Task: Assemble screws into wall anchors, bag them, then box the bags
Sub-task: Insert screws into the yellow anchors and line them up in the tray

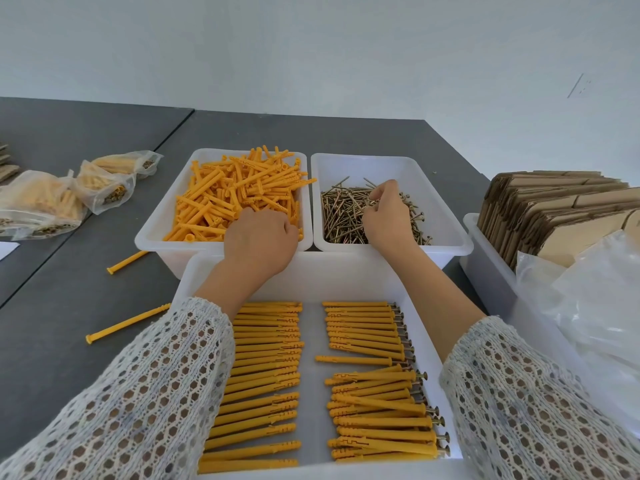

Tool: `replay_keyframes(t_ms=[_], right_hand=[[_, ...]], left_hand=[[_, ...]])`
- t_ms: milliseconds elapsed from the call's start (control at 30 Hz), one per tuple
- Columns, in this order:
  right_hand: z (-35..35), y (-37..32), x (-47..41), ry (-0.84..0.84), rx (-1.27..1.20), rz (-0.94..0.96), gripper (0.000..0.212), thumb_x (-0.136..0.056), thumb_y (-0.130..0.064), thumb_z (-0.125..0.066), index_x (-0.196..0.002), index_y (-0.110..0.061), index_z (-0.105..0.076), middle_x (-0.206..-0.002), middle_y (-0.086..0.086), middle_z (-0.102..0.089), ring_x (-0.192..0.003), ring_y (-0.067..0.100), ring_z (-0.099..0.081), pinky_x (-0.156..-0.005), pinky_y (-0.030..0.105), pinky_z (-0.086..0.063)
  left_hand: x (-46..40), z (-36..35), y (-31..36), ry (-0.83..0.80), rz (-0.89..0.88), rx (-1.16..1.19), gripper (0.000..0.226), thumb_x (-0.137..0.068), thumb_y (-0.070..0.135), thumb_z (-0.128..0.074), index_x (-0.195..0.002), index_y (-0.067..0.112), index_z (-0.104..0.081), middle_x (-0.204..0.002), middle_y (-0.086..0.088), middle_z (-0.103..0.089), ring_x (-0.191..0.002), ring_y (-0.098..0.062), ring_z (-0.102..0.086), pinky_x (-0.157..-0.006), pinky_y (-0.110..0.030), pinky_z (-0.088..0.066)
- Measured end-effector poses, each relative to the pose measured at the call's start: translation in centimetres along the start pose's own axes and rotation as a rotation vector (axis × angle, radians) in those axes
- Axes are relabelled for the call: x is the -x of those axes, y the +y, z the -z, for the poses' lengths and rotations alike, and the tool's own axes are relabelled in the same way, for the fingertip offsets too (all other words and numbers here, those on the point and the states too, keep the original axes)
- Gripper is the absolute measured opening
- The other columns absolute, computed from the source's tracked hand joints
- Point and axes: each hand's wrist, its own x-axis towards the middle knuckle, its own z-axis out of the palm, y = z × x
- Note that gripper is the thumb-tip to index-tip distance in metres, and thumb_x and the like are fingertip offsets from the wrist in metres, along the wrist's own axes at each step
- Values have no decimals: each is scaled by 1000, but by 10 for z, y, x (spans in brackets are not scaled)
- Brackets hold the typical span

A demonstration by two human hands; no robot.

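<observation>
My left hand [261,242] reaches into the white bin [152,233] of loose yellow wall anchors [239,192]. Its fingers curl down into the pile at the near edge, and the fingertips are hidden. Over in the neighbouring white bin [433,188], my right hand [386,216] pinches at the brass screws [343,216] with thumb and fingertips. Below both forearms stands a large white tray [329,275]. It holds two columns of anchors [367,341] laid side by side, with screw heads showing at the right column's ends.
Filled plastic bags [38,202] lie on the grey table at far left. Two loose anchors [128,323] lie left of the tray. At right, a bin holds flat cardboard boxes [554,216], with clear empty bags [595,306] in front of it.
</observation>
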Motion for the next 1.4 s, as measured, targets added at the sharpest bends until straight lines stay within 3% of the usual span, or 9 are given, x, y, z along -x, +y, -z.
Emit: replay_keyframes(t_ms=[233,433,733,867,1000,1067,1167,1300,1400], right_hand=[[2,-3,2,26,22,27,28,-90,8,-41,-111,-10,-42,-72,0,-46,-61,13,-44,-55,31,-40],[2,-8,4,96,-28,47,29,-91,6,-45,-116,-8,-42,-74,4,-51,-68,17,-50,-69,43,-51],[4,-14,8,186,-156,67,31,-91,5,-48,-118,-11,-41,-73,1,-51,-68,15,-53,-70,39,-52],[4,-16,6,259,-253,46,29,-92,3,-52,-115,-12,-42,-71,-4,-50,-64,8,-51,-64,21,-45],[6,-17,5,317,-338,41,24,-94,-1,-56,-110,-15,-43,-69,-7,-49,-58,-5,-52,-61,5,-43],[8,-18,6,322,-369,34,23,-95,-3,-57,-107,-16,-43,-70,-5,-52,-60,-4,-54,-65,9,-45],[10,-19,7,290,-450,-43,16,-97,-8,-56,-106,-15,-45,-78,7,-61,-68,18,-62,-70,30,-55],[14,-19,5,258,-578,-161,7,-99,-13,-54,-97,-14,-48,-79,12,-64,-46,8,-56,-49,23,-51],[16,-19,6,235,-672,-196,11,-101,-9,-48,-91,-13,-45,-67,4,-62,-48,14,-62,-54,32,-58]], left_hand=[[-1,-4,0,63,-9,50,35,-99,21,-37,-69,13,-52,-69,-3,-53,-58,-20,-43,-50,-27,-26],[-3,-4,1,122,-25,115,27,-101,23,-40,-89,15,-62,-86,-1,-60,-73,-22,-55,-55,-31,-36],[-2,-3,4,204,-84,188,19,-100,24,-46,-104,15,-61,-106,-6,-57,-98,-26,-54,-78,-46,-50],[-2,0,6,260,-103,211,16,-100,23,-47,-107,13,-58,-111,-7,-57,-97,-28,-55,-81,-48,-49],[2,5,11,372,-174,208,8,-100,20,-47,-102,13,-51,-96,-3,-57,-83,-25,-54,-66,-46,-48],[3,6,14,410,-203,239,4,-102,18,-45,-101,14,-48,-88,0,-55,-73,-21,-52,-53,-38,-42],[5,5,17,414,-273,363,4,-104,14,-41,-104,13,-45,-84,7,-45,-61,-7,-41,-48,-26,-25],[6,2,19,391,-350,487,18,-107,13,-35,-119,8,-47,-83,5,-44,-62,-7,-38,-52,-27,-28],[5,1,19,383,-386,525,20,-107,15,-32,-119,9,-47,-79,2,-46,-65,-11,-40,-56,-29,-31]])
